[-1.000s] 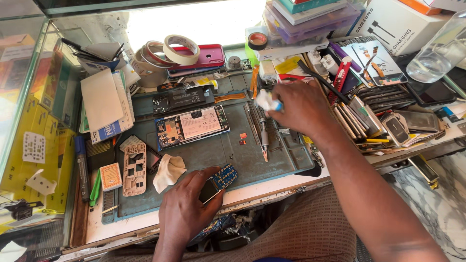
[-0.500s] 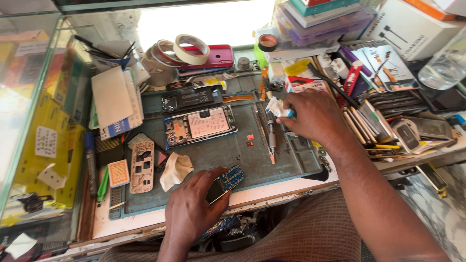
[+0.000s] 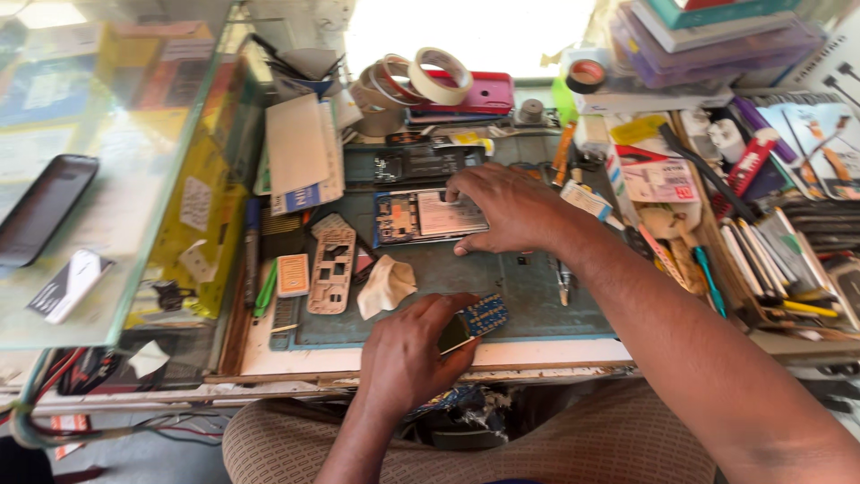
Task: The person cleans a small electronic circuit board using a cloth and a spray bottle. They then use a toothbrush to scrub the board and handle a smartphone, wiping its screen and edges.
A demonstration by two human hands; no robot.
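A dark green work mat (image 3: 502, 287) covers the cluttered bench. On it lies an opened phone body (image 3: 417, 217), circuit board and pale label exposed; the right hand (image 3: 506, 208) rests on its right end, fingers spread loosely. The left hand (image 3: 408, 354) pinches a small blue keypad piece (image 3: 479, 318) at the mat's front edge.
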